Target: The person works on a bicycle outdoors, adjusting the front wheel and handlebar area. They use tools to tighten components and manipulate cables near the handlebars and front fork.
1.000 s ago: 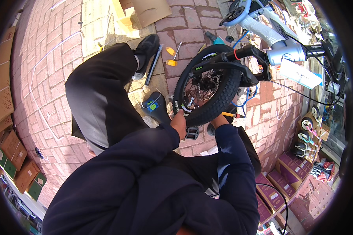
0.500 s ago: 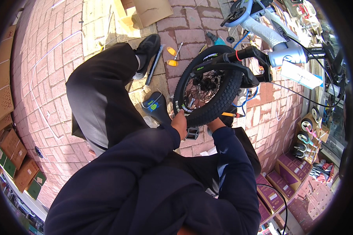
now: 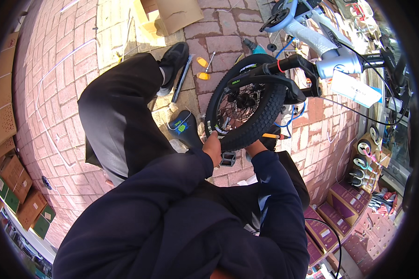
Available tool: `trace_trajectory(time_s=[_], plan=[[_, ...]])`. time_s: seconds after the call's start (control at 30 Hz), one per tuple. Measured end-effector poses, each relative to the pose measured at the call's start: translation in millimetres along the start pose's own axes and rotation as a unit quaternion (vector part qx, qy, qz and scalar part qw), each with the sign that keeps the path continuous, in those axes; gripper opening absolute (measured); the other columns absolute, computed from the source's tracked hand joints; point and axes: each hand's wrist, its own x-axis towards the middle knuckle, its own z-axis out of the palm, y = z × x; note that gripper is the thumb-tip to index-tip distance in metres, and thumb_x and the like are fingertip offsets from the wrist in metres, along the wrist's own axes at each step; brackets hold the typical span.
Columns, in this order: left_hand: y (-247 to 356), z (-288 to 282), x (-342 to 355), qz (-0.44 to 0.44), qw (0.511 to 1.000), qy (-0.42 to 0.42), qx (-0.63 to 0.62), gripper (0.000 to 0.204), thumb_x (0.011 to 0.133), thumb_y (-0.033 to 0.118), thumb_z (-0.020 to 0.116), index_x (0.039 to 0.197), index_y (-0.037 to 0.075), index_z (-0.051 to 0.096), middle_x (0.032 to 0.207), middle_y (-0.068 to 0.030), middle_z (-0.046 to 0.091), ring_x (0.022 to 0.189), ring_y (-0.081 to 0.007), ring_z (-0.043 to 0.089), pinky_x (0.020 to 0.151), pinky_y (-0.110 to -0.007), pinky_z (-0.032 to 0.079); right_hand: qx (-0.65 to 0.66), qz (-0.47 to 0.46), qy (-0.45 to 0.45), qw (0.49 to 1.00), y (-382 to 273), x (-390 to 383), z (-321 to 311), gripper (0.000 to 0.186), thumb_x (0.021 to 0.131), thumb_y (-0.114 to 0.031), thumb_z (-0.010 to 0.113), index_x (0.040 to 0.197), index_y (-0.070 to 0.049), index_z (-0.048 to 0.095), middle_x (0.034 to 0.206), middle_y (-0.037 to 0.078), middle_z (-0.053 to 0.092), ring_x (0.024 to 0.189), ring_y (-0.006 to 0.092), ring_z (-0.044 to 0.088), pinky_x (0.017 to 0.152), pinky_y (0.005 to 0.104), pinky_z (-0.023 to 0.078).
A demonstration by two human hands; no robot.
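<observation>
Under me spreads rough, red-brown brick paving (image 3: 70, 116), its joints bent by the lens, with a smoother pale yellow strip toward its far edge. My left grip (image 3: 212, 148) is closed on the near rim of a round, black rubber-tyred bicycle wheel (image 3: 265, 116), thumb on the sidewall. My right grip (image 3: 254, 148) is at the tyre's underside, just beside the left; its fingers are hidden, so I can't tell how far open it is or whether it has hold.

The wheel tilts, its blocky tread turned toward the paving's right edge, thin spokes and a disc rotor showing inside. It sits between the legs of a glossy black fork (image 3: 291, 86) with a red ring, joined to a pale blue metal frame (image 3: 342, 65) partly sheathed in crinkly film.

Near my left grip are a smooth, tapering black saddle (image 3: 188, 132) with a blue-green print and a black, cage-shaped pedal (image 3: 227, 159). Maroon cardboard cartons (image 3: 322, 228) line the paving's near right edge.
</observation>
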Motion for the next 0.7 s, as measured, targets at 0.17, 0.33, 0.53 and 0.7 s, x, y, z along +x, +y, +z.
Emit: trace_trajectory(time_s=[0.17, 0.33, 0.53, 0.7], plan=[[-2.6, 0.7, 4.0, 0.008, 1.0, 0.005, 0.002, 0.045, 0.105, 0.057, 0.043, 0.117, 0.017, 0.057, 0.105, -0.0005, 0.067, 0.086, -0.0164, 0.056, 0.069, -0.035, 0.039, -0.004, 0.001, 0.005, 1.0, 0.9, -0.6, 0.4, 0.035, 0.087, -0.026, 0.069, 0.119, -0.012, 0.071, 0.121, 0.016, 0.069, 0.119, 0.0371, 0.061, 0.104, 0.0496, 0.046], [5.9, -7.4, 2.5, 0.0, 0.997, -0.007, 0.079, 0.044, 0.104, 0.057, 0.041, 0.103, 0.016, 0.057, 0.074, -0.0002, 0.054, 0.06, -0.0153, 0.044, 0.054, -0.037, 0.034, -0.028, 0.019, 0.026, 0.999, -1.3, -8.9, 10.3, 0.034, 0.087, -0.026, 0.069, 0.118, -0.012, 0.071, 0.121, 0.016, 0.069, 0.119, 0.0372, 0.061, 0.104, 0.0497, 0.046], [58.1, -3.9, -40.2, 0.506, 0.493, 0.132, 0.695, 0.044, 0.104, 0.041, 0.059, 0.112, -0.001, 0.068, 0.088, -0.0135, 0.069, 0.082, -0.0268, 0.067, 0.064, -0.041, 0.053, 0.0, 0.261, 0.035, 0.965, -1.3, -25.9, -38.3, 0.028, 0.083, -0.028, 0.072, 0.097, -0.004, 0.069, 0.099, 0.024, 0.072, 0.093, 0.0449, 0.069, 0.081, 0.0499, 0.055], [85.5, 43.9, -115.3, 0.438, 0.712, -0.175, 0.521, 0.052, 0.097, 0.046, 0.068, 0.112, -0.003, 0.072, 0.093, -0.0114, 0.07, 0.084, -0.024, 0.065, 0.073, -0.036, 0.051, 0.228, 0.324, 0.192, 0.898, -24.3, -52.1, -142.7, 0.041, 0.088, -0.035, 0.079, 0.083, 0.004, 0.067, 0.066, 0.015, 0.062, 0.059, 0.0259, 0.058, 0.062, 0.0368, 0.05]])
